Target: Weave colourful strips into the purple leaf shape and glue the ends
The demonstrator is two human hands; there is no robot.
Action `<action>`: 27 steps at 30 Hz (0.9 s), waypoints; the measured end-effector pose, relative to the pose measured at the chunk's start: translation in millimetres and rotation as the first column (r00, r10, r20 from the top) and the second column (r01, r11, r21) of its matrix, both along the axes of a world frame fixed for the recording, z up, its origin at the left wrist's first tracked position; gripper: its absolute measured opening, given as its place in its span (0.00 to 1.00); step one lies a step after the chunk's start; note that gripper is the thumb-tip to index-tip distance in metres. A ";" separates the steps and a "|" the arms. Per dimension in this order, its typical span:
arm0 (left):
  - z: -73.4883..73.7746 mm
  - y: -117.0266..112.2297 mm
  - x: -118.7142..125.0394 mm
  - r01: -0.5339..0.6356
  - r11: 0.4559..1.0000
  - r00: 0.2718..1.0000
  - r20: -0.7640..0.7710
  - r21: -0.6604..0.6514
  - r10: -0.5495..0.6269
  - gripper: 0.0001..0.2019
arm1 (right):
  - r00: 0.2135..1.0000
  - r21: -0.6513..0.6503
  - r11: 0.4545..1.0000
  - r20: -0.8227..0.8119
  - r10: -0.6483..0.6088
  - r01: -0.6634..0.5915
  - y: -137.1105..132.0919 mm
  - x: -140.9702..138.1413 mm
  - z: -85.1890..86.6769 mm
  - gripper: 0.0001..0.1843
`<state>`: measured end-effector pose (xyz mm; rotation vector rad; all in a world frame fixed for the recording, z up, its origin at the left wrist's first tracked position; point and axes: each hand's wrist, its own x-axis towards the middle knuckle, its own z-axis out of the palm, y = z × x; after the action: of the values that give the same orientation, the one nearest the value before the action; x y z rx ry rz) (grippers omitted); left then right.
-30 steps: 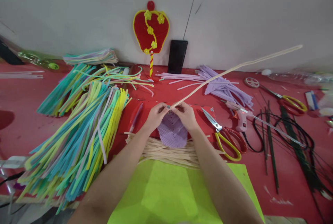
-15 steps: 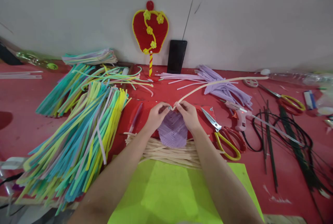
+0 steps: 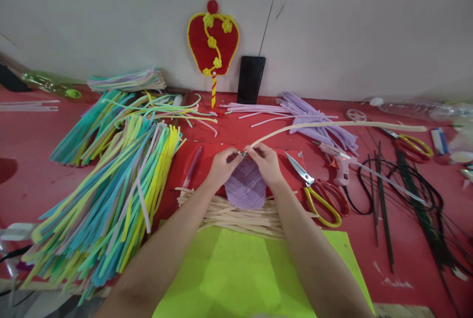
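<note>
Between my two hands is the near end of a cream pipe cleaner, whose long free part arcs out to the right. My left hand pinches at its tip, while my right hand grips it close beside, the fingertips almost touching. Just below the fingers lies a lilac panel of pipe cleaners laid in a V pattern. It rests partly over a pile of cream pipe cleaners. Exactly how the tip is bent is hidden by my fingers.
Bundled coloured pipe cleaners spread on the left. Scissors, a pink glue gun and dark wires lie right. Lilac pipe cleaners, a phone and a red fan-shaped ornament are behind. A lime-green sheet is in front.
The free end of the cream pipe cleaner has swung down and farther to the right. Both hands stay in nearly the same place, still pinching its near end.
</note>
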<state>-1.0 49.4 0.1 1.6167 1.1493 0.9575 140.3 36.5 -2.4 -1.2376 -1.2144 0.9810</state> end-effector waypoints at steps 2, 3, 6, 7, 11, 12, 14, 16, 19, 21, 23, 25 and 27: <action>1.2 -0.4 0.1 0.001 1.000 1.000 -0.008 0.001 -0.001 0.09 | 1.000 0.005 1.000 -0.001 -0.001 0.001 -0.4 0.0 0.7 0.16; 1.6 -0.5 0.2 0.002 1.000 1.000 -0.010 0.000 -0.002 0.09 | 1.000 0.008 1.000 -0.003 0.000 0.000 -0.6 0.1 1.1 0.15; 1.0 -0.3 0.3 0.014 1.000 1.000 0.000 0.006 -0.014 0.09 | 1.000 0.021 1.000 -0.017 0.012 -0.012 -1.0 0.7 1.8 0.13; 0.5 -0.1 0.3 0.020 1.000 1.000 0.006 0.010 -0.020 0.09 | 1.000 0.022 1.000 -0.020 0.013 -0.013 -1.1 0.9 1.9 0.13; -0.9 -0.1 0.1 -0.010 1.000 1.000 0.027 0.021 0.009 0.12 | 1.000 0.020 1.000 -0.012 -0.017 0.018 -0.8 1.5 1.8 0.14; -0.9 -0.2 0.1 -0.016 1.000 0.999 0.034 0.020 0.015 0.12 | 1.000 0.022 0.999 -0.010 -0.023 0.023 -0.7 1.4 1.9 0.14; -0.6 -0.2 0.2 -0.013 1.000 0.999 0.041 0.016 0.012 0.11 | 1.000 0.027 0.999 -0.005 -0.024 0.024 -0.6 1.2 2.2 0.14; -0.2 -0.1 0.3 -0.007 1.000 0.999 0.035 0.015 0.006 0.09 | 1.000 0.034 0.999 -0.001 -0.016 0.016 -0.4 0.8 2.3 0.14; 0.9 0.1 0.0 0.001 1.000 1.000 0.002 0.031 -0.001 0.07 | 1.000 0.037 0.999 -0.001 -0.009 0.009 -0.5 0.4 2.3 0.14; 2.0 0.2 -0.3 -0.003 0.999 1.000 -0.018 0.039 0.004 0.07 | 1.000 0.023 1.000 0.002 -0.014 0.014 -0.9 0.2 2.5 0.14; 2.8 0.1 -0.5 -0.017 0.999 0.999 -0.029 0.039 0.018 0.07 | 0.999 0.002 0.999 0.014 -0.032 0.032 -1.4 -0.1 3.3 0.16; 2.6 -0.2 -0.3 -0.026 0.999 0.999 -0.030 0.037 0.027 0.07 | 0.997 -0.008 0.997 0.032 -0.075 0.075 -1.6 -0.4 4.5 0.16; 1.3 -0.7 -0.1 -0.019 0.998 0.999 -0.033 0.055 0.020 0.08 | 0.988 -0.006 0.990 0.065 -0.139 0.140 -1.5 -0.4 5.5 0.16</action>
<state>-1.1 48.7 1.5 1.6739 1.1726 0.9855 140.0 35.0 3.1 -1.3526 -1.1568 0.8516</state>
